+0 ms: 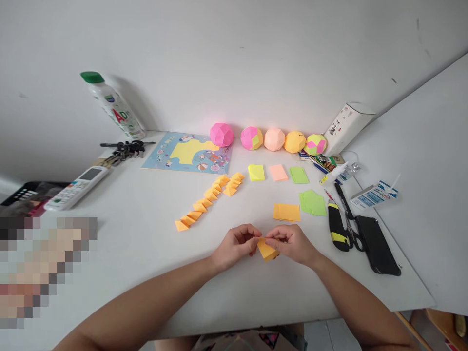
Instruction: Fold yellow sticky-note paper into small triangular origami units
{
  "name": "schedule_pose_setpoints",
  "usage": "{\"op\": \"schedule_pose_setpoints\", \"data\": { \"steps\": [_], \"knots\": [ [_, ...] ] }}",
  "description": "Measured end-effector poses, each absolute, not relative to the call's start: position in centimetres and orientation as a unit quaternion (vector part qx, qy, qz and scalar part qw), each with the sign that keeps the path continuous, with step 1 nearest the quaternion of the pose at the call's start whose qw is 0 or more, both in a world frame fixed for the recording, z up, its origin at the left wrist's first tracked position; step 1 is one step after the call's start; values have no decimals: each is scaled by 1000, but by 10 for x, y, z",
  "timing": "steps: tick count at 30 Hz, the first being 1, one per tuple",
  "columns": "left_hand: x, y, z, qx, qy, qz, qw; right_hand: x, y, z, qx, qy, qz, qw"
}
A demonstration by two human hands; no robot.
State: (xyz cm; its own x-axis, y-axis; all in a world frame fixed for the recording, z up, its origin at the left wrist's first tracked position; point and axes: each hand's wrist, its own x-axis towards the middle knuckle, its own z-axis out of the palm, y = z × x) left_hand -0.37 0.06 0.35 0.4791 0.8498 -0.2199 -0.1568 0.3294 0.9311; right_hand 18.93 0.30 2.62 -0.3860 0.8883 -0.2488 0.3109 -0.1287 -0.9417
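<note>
An orange sticky note, partly folded, is held between my two hands near the table's front. My left hand pinches its left corner between thumb and fingers. On the other side my right hand grips the upper right edge, its thumb lying over the paper. Just beyond my right hand lies a small stack of orange sticky notes. A slanting row of folded orange paper pieces runs up the table to the left, with a shorter row beside its far end.
Yellow, pink and green notes lie mid-table. Several paper balls line the wall. At right are a utility knife, scissors, a black case; at left, a remote control and a bottle.
</note>
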Motion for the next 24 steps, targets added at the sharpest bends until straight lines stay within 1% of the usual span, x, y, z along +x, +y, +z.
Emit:
{"op": "schedule_pose_setpoints", "data": {
  "steps": [3, 8, 11, 16, 19, 24],
  "knots": [
    [-1, -1, 3, 486, 374, 333, 717, 185, 0, 24, -485, -631, 550, 253],
    [0, -4, -1, 506, 378, 347, 693, 177, -7, 19, -468, -675, 492, 289],
    [0, -5, -3, 514, 375, 358, 683, 174, -9, 19, -468, -694, 460, 297],
    [-1, -3, -2, 484, 389, 359, 697, 179, -5, 22, -481, -679, 474, 289],
    [-2, 0, -2, 460, 405, 366, 700, 185, 1, 26, -492, -656, 488, 300],
    [-4, 2, -5, 434, 406, 376, 711, 190, 7, 28, -495, -671, 447, 324]
  ]
}}
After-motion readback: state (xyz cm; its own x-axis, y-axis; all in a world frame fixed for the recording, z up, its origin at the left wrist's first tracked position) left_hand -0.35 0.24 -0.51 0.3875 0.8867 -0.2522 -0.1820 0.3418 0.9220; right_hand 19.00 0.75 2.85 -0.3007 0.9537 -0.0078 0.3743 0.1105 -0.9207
